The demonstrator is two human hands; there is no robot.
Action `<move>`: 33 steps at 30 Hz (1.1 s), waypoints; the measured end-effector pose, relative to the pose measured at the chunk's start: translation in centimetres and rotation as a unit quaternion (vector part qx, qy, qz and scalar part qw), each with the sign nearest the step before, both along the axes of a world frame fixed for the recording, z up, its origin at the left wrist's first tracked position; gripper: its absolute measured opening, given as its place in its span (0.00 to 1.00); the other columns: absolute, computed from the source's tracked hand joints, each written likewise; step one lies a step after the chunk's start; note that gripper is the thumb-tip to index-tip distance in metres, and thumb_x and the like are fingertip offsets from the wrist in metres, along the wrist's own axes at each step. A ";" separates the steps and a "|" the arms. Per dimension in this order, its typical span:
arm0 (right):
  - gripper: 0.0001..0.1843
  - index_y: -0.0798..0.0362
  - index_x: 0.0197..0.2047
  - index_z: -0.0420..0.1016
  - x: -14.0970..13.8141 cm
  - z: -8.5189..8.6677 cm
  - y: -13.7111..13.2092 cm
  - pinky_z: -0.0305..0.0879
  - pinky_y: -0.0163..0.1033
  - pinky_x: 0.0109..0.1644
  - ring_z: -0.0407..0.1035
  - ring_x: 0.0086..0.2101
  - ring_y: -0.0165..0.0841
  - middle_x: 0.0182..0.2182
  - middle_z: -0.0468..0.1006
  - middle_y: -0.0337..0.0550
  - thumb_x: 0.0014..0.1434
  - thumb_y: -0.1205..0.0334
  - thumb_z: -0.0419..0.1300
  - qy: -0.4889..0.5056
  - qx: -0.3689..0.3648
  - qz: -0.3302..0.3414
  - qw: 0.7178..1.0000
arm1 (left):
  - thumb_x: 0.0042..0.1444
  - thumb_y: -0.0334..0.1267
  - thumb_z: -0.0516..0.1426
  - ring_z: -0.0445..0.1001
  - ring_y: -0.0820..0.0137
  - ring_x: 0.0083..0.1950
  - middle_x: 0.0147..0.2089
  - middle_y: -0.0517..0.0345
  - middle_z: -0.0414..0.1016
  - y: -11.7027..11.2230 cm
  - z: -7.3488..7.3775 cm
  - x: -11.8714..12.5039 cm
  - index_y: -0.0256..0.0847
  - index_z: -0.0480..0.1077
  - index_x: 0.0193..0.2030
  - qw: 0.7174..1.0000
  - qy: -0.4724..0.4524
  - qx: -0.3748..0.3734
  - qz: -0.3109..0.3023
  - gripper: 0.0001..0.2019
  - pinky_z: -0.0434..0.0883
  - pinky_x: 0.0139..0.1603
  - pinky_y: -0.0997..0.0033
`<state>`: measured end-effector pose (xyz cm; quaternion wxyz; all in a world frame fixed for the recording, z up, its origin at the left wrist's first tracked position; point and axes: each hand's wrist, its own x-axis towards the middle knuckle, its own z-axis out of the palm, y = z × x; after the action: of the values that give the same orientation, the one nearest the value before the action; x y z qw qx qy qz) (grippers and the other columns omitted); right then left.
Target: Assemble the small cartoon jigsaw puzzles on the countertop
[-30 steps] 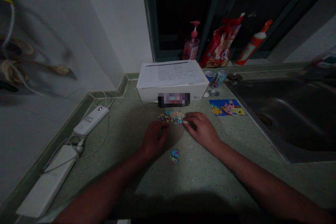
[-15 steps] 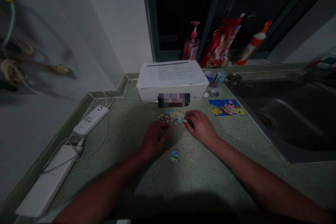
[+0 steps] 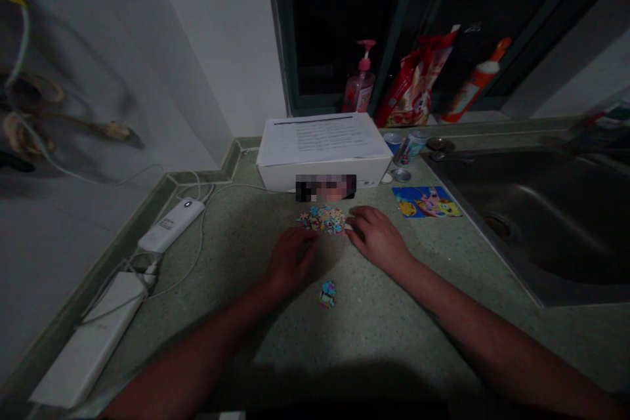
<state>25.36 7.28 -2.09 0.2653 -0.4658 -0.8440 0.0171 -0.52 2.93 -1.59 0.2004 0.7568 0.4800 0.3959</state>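
A heap of small, multicoloured jigsaw puzzle pieces lies on the counter between my hands. My left hand rests at the heap's lower left edge, thumb and fingers apart, holding nothing that I can see. At the heap's right edge, my right hand has its fingers loosely bent and spread. A pale piece lies by its fingertips; whether they touch it I cannot tell. Nearer to me is a small cluster of puzzle pieces, apart from both hands. A blue cartoon picture card lies flat to the right.
Behind the heap stands a white box with a printed sheet on top, and a phone leans against it. Cans stand beside the box. The sink is at right. A power bank and cables lie left.
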 end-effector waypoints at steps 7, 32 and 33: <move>0.09 0.53 0.44 0.83 0.2 0.3 0.3 0.74 0.59 0.58 0.75 0.51 0.49 0.49 0.82 0.55 0.69 0.60 0.62 -0.043 0.022 0.015 0.999 | 0.67 0.37 0.56 0.79 0.60 0.46 0.42 0.52 0.80 0.0 0.0 0.0 0.41 0.77 0.46 1.000 0.002 0.001 0.001 0.08 0.75 0.51 0.58; 0.07 0.53 0.45 0.82 0.7 0.2 0.7 0.73 0.56 0.58 0.75 0.51 0.49 0.49 0.82 0.55 0.66 0.62 0.64 -0.041 0.024 0.030 0.998 | 0.67 0.36 0.56 0.78 0.59 0.47 0.44 0.51 0.81 -0.1 -0.1 0.0 0.39 0.77 0.47 1.000 0.008 0.001 -0.020 0.09 0.74 0.52 0.57; 0.07 0.54 0.45 0.82 0.7 0.3 0.6 0.73 0.57 0.58 0.75 0.51 0.49 0.49 0.82 0.55 0.66 0.63 0.64 -0.046 0.027 0.029 0.998 | 0.67 0.37 0.56 0.78 0.59 0.47 0.43 0.50 0.81 -0.1 -0.1 0.0 0.39 0.77 0.47 1.000 0.008 0.001 -0.019 0.09 0.74 0.52 0.57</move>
<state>26.04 7.91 -1.80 0.2385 -0.4340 -0.8686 -0.0194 -0.47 2.79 -1.64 0.2037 0.7692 0.4665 0.3864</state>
